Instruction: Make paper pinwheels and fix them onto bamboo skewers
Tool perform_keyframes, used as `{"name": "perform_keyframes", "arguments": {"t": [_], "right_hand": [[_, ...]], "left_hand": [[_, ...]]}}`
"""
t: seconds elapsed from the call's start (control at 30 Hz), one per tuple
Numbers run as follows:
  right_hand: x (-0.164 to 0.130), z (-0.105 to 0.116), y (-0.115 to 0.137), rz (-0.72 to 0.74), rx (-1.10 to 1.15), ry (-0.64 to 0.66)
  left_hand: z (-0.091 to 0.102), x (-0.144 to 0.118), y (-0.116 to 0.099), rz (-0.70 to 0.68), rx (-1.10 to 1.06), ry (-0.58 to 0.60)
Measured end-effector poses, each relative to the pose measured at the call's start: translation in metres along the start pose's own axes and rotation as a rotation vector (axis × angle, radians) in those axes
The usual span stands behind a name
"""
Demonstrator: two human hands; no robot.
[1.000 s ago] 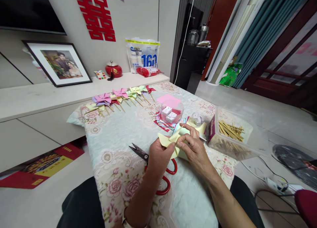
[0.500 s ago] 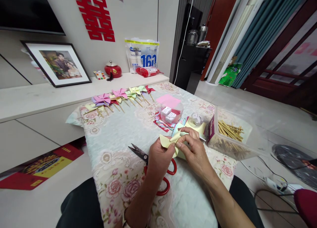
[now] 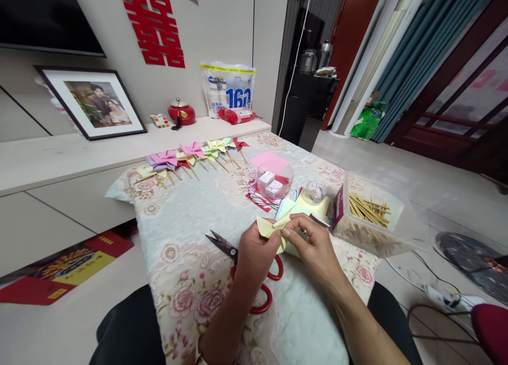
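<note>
A pale yellow paper pinwheel (image 3: 266,227), partly folded, is held up between my two hands over the near part of the table. My left hand (image 3: 257,248) is closed on its left and lower side. On the right, my right hand (image 3: 311,237) pinches the paper near its centre with thumb and fingers; anything small between those fingertips is hidden. Under my left wrist lie scissors (image 3: 223,244) with red handles, their blades apart and pointing left. Beyond my hands are pale yellow and blue paper sheets (image 3: 305,203).
Finished pinwheels (image 3: 192,149) on sticks lie along the table's far left side. A clear bin of sticks (image 3: 369,209) stands at the right edge. A round clear container (image 3: 274,184) with small white boxes sits mid-table, by pink paper (image 3: 270,160) and a roll of clear tape (image 3: 315,190).
My right hand's fingers have curled in and lowered slightly at the pinwheel's centre. My left hand and the scissors stay in place.
</note>
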State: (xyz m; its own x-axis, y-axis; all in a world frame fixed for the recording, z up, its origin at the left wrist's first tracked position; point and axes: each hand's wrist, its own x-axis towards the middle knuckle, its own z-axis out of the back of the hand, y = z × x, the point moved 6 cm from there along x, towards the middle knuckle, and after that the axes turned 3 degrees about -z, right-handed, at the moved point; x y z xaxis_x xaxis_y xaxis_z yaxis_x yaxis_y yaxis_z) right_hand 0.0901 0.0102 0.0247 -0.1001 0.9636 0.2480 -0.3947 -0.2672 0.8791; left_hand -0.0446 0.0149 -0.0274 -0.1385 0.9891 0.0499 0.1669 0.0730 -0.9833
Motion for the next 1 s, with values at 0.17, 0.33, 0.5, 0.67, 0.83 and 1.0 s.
{"name": "perform_keyframes", "arguments": {"t": [0.17, 0.33, 0.5, 0.67, 0.83, 1.0], "right_hand": [[-0.001, 0.0, -0.001, -0.029, 0.008, 0.0], [0.0, 0.0, -0.009, -0.085, 0.066, -0.01], [0.001, 0.0, -0.015, -0.111, 0.14, -0.018], [0.002, -0.001, -0.018, -0.135, 0.173, -0.016], [0.003, -0.003, -0.023, -0.151, 0.169, -0.008], [0.003, -0.003, -0.027, -0.168, 0.162, 0.002]], "left_hand": [[-0.002, -0.001, 0.002, 0.012, -0.046, 0.031], [-0.003, -0.002, 0.0, 0.058, -0.079, 0.042], [-0.003, -0.002, 0.003, 0.136, -0.132, 0.026], [-0.002, -0.002, 0.01, 0.165, -0.144, 0.037], [-0.001, -0.003, 0.015, 0.2, -0.138, 0.023], [-0.001, -0.002, 0.017, 0.204, -0.11, 0.02]]}}
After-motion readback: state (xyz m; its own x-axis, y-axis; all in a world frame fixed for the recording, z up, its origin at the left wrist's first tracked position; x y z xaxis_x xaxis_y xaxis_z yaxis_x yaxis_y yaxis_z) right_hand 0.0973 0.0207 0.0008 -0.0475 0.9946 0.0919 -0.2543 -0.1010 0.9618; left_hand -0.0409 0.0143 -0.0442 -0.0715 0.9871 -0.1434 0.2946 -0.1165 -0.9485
